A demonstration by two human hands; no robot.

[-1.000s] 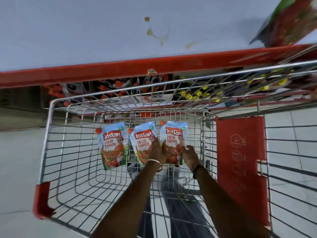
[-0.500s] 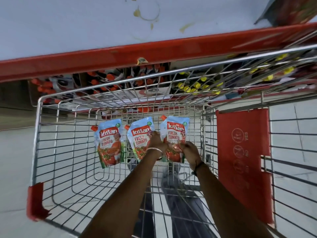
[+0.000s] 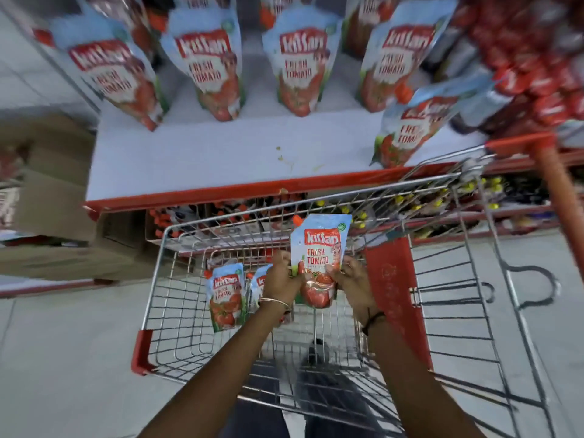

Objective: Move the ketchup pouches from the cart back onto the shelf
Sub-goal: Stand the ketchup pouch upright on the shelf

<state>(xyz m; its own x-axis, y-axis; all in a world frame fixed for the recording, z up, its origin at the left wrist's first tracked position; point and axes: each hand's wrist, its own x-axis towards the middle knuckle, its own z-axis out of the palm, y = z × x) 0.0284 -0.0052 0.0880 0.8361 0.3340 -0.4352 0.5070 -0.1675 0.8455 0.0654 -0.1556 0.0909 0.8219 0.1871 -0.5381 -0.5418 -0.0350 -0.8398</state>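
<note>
One pouch (image 3: 319, 260) is now lifted above the cart (image 3: 158, 279) rim, gripped by both hands (left (image 3: 281, 279), right (image 3: 354, 284)); its blue-and-red front is held upright.

Both hands grip one blue-and-white Kissan Fresh Tomato ketchup pouch with a red spout (image 3: 319, 254), holding it upright above the silver wire shopping cart with red plastic corners (image 3: 164, 273). The left hand (image 3: 281, 279), with a thin metal bangle (image 3: 275, 301) at its wrist, clasps the pouch's lower left edge; the right hand (image 3: 354, 284), with a dark wrist cord (image 3: 373, 319), clasps the lower right. Two more matching pouches (image 3: 226, 298) lean against the cart's far wall, one partly hidden behind the left hand. Ahead, the white shelf with a red front edge (image 3: 205, 159) carries a row of the same pouches (image 3: 205, 64), blurred.
</note>
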